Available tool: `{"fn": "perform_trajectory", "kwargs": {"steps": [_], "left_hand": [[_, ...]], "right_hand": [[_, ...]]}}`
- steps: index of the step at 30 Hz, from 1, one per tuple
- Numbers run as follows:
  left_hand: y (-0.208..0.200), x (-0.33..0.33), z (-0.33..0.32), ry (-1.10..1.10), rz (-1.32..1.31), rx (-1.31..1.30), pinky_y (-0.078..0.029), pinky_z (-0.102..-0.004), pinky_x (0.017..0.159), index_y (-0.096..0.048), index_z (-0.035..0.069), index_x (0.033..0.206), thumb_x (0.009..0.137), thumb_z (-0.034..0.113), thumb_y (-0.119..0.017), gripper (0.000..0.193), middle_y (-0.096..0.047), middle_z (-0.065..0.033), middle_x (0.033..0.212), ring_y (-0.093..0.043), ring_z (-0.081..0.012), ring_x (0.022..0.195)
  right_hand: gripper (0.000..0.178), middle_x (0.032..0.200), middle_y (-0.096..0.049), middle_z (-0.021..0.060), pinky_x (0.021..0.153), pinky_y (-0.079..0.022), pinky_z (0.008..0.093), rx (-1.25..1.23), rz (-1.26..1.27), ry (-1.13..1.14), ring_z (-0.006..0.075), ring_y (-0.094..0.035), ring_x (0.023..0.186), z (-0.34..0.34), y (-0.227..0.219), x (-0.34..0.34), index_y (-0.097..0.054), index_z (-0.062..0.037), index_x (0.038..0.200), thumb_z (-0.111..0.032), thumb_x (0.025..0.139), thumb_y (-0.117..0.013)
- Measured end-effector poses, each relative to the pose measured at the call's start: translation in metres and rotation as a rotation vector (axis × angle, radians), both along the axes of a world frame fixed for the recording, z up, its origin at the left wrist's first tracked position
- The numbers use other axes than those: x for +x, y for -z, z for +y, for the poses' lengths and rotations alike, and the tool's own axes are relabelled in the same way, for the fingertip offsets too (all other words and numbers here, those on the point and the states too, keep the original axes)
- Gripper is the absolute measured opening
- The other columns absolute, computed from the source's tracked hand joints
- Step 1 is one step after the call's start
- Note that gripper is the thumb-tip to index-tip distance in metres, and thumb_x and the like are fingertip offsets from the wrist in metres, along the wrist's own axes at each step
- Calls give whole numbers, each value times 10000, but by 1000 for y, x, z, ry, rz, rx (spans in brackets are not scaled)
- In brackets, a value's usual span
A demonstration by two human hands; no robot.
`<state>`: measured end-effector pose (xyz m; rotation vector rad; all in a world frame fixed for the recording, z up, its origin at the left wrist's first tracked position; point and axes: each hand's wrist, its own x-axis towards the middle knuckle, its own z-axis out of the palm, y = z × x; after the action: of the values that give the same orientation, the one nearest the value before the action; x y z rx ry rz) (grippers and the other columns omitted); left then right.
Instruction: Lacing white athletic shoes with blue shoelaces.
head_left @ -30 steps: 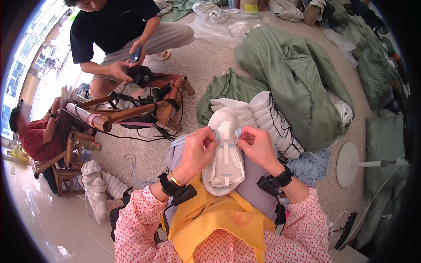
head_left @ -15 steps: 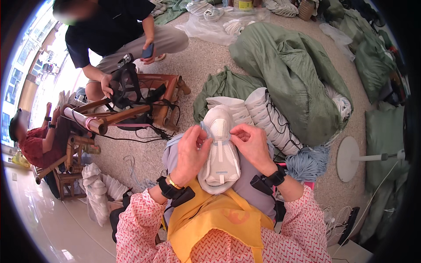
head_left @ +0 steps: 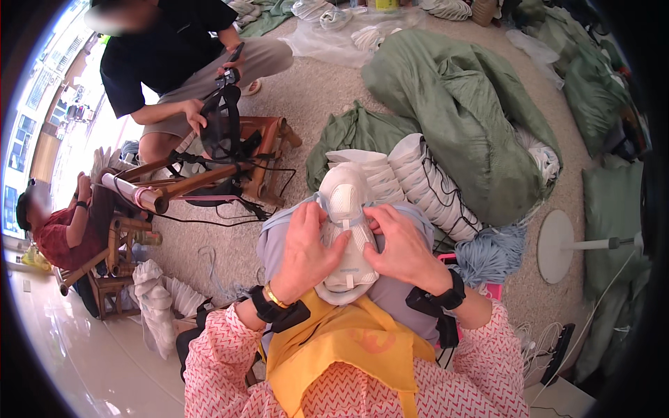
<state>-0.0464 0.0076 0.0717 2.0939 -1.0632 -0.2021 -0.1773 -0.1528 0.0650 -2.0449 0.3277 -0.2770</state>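
Note:
A white shoe upper (head_left: pixel 343 187) rests on my lap, its toe pointing away from me. Across its front runs a light blue lace (head_left: pixel 346 223). My left hand (head_left: pixel 304 245) grips the upper's left side, with curled fingers by the lace and the thumb on the tongue (head_left: pixel 350 263). On the opposite side my right hand (head_left: pixel 404 245) holds it in the same way, its fingertips partly hidden at the edge. Beyond the toe lie stacked white shoe uppers (head_left: pixel 426 182). A bundle of light blue laces (head_left: pixel 491 254) is to the right of my knee.
Big green sacks (head_left: pixel 453 125) fill the far right. A round white stand base (head_left: pixel 555 246) is on the right. At far left, a person in black handles black straps over a bamboo stool (head_left: pixel 268 139); another person in dark red sits behind. White uppers (head_left: pixel 151 299) lie lower left.
My hands have shifted from pinching at the lace's ends to bearing on the upper, thumbs now over the tongue. The person in black has lifted the straps.

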Motion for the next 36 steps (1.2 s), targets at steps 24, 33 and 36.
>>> {"fn": "perform_trajectory", "kwargs": {"steps": [24,33,36], "left_hand": [[12,-19,-15,-28,-159,64,-457,-506,883,-488,-28,1104,766,121,-776,468,-512,-226,1048,-509,-433,1022],[15,-22,-11,-32,-150,-55,-424,-466,812,-457,-15,1026,785,104,-767,411,-452,-175,965,-480,-390,938],[17,-24,-8,-53,-144,-69,-421,-467,820,-455,-17,1028,790,107,-765,410,-446,-176,978,-477,-387,946]], "right_hand": [[147,925,-697,233,751,-554,468,-157,-95,51,430,-690,844,-5,12,8,-652,58,979,40,834,-633],[131,849,-753,164,695,-603,346,-44,-74,74,258,-761,740,-8,17,4,-689,50,966,7,849,-727],[130,849,-756,143,693,-599,332,-4,-68,58,229,-761,744,-8,14,5,-694,44,967,4,849,-733]]}}
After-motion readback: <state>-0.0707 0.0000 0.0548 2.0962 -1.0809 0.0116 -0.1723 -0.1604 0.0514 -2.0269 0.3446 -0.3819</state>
